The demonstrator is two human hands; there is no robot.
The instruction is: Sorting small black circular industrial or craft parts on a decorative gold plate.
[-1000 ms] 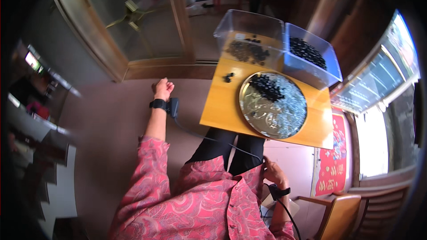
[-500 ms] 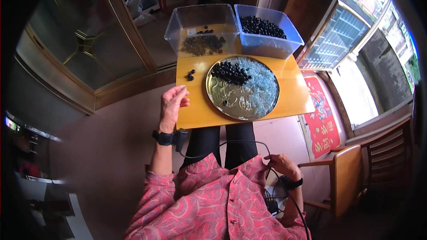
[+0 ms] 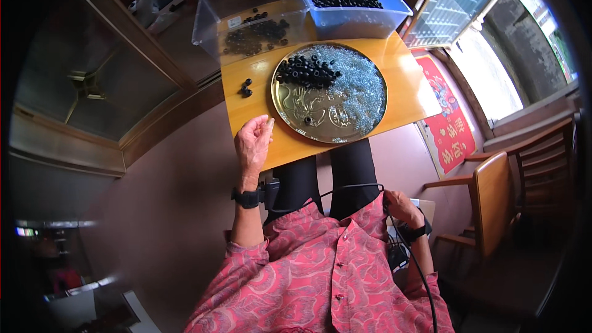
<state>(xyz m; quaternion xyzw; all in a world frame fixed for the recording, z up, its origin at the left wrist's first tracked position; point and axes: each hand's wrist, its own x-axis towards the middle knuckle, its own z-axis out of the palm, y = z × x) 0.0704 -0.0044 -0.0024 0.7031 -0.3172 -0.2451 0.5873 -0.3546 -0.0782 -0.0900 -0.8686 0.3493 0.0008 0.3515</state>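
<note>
Change: since half a second ago the left hand [image 3: 254,143] has slid further onto the near edge of the wooden table [image 3: 407,95]; the right hand [image 3: 401,205] stays low at the lap.
Left hand: lies flat on the smooth yellow wood, fingers loosely curled, gripping nothing.
Right hand: curled by the waist against a thin black cable [image 3: 345,188]; whether it pinches the cable is hard to say from here.
Tray: round golden metal tray [image 3: 308,114], embossed and shiny, just right of the left hand's fingertips.
On tray: a heap of small black rings [image 3: 306,71] at its far side, a spread of tiny silvery parts [image 3: 357,89] beside them.
Loose pieces: a few black rings [image 3: 246,89] on bare wood beyond the left hand.
Bins: clear plastic tub [image 3: 246,9] with some black rings, and a bluish tub [image 3: 357,12] nearly full, both beyond the tray.
Clothing: pink patterned shirt [image 3: 308,277], black wristbands.
</note>
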